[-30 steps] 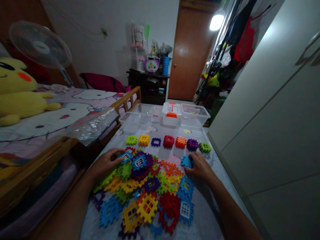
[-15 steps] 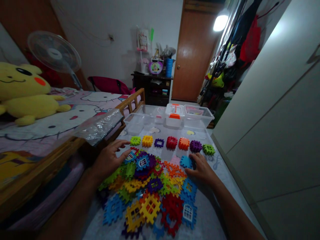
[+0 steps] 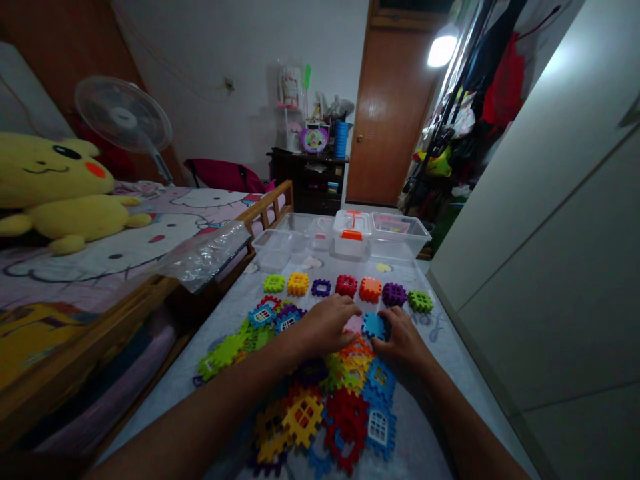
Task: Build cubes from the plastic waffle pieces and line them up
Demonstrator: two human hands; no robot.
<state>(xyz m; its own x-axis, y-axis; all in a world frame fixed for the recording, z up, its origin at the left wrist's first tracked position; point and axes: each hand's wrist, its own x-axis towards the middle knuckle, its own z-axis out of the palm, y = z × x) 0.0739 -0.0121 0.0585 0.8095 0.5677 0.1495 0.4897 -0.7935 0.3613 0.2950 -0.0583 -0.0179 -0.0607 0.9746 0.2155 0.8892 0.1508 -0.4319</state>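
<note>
A blue toothed building block (image 3: 373, 325) is at the far right side of the loose pieces. My right hand (image 3: 403, 337) grips its right side, fingers at the back corner and thumb at the near corner. My left hand (image 3: 330, 325) hovers just left of it, fingers and thumb apart with nothing between them. Below my hands spreads a heap of toothed plastic pieces, among them a red piece (image 3: 346, 423), a yellow window piece (image 3: 303, 413) and a blue piece with a white window (image 3: 379, 427). My left forearm hides part of the heap.
A row of several assembled blocks, such as the red block (image 3: 346, 286) and the purple block (image 3: 394, 294), stands beyond my hands. Clear plastic boxes (image 3: 400, 247) line the table's far end. A wooden bed rail (image 3: 165, 293) borders the left, a pale cabinet (image 3: 545, 267) the right.
My left hand has moved right, from the heap's left side to beside the blue building block. My right hand stays at the block. The view has shifted slightly.
</note>
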